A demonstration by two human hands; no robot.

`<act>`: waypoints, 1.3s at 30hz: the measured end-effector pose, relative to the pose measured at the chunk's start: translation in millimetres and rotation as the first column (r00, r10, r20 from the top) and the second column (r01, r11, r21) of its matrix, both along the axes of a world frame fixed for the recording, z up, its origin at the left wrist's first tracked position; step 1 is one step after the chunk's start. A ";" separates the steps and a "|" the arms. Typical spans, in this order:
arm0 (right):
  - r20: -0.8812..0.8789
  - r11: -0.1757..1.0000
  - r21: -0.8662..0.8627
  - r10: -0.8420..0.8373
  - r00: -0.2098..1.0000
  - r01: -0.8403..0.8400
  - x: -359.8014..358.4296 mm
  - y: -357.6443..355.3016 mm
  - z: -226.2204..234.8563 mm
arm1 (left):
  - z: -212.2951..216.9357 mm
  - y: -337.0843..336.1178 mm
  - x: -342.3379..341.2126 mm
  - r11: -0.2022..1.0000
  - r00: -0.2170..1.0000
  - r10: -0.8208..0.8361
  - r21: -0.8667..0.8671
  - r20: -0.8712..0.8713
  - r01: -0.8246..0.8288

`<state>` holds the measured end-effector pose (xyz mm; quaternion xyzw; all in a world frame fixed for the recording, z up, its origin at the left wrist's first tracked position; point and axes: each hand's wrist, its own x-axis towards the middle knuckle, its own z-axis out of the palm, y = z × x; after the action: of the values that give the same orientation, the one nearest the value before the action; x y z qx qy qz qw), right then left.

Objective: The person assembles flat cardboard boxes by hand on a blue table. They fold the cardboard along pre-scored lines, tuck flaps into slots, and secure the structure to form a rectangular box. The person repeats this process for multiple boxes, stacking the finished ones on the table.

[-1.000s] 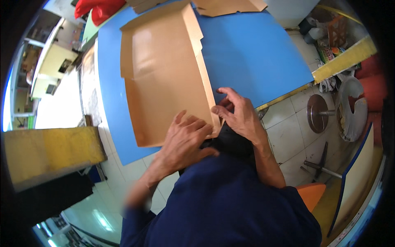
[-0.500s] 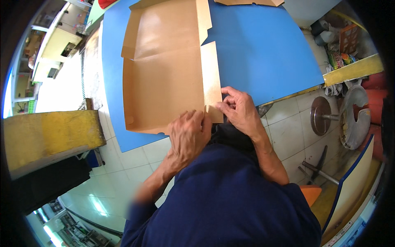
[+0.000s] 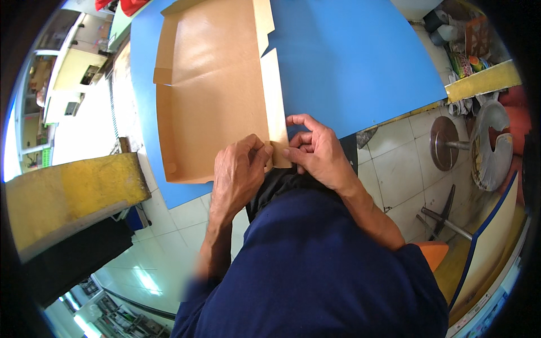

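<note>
A brown cardboard box [image 3: 220, 107], partly folded, lies opened out on the blue tabletop [image 3: 349, 67]. Its left wall stands up, while the long right side flap [image 3: 275, 107] leans outward. At the near right corner, my left hand [image 3: 239, 172] reaches over the near wall, thumb and fingers closed on a small corner tab [image 3: 269, 151]. My right hand [image 3: 318, 147] is just outside that corner. Its thumb presses the end of the side flap, the index finger is bent outward and the other fingers curl, partly hidden behind the cardboard.
A yellow worn ledge [image 3: 79, 191] stands at the left, with dark cloth [image 3: 79, 253] below it. On the right are a round metal stool base [image 3: 444, 143], a pale ring-shaped piece [image 3: 490, 146] and a blue-edged board [image 3: 484, 242]. Red cloth [image 3: 132, 5] lies at the far left.
My left hand's fingers have moved from over the near wall to the tab inside the corner. My right hand stays at the flap's end, with fingers more curled. The whole view has shifted slightly.
</note>
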<state>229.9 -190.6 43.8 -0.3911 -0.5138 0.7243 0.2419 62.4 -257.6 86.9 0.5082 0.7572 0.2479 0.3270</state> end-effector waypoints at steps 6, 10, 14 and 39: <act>0.005 1.000 0.009 0.017 1.000 -0.017 3.5 1.0 3.3 | -2.4 1.8 -1.1 1.000 0.999 -0.005 -0.016 -0.035 0.004; -0.084 0.992 -0.125 0.004 0.996 -0.015 1.3 2.0 1.5 | -1.8 1.7 -0.9 1.000 1.000 -0.004 -0.009 -0.024 0.004; -0.172 0.971 -0.240 -0.035 0.985 -0.008 -3.4 0.5 4.6 | -0.2 -0.4 -2.6 1.000 0.999 -0.016 0.005 -0.040 0.017; -0.096 0.990 -0.114 -0.090 0.991 0.079 -21.9 0.5 1.8 | -0.7 7.1 -10.3 0.997 0.945 0.068 -0.068 0.321 -0.049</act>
<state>207.9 -190.2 45.6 -0.3884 -0.4431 0.7593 0.2761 52.1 -250.5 86.2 0.4283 0.7153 0.3149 0.4536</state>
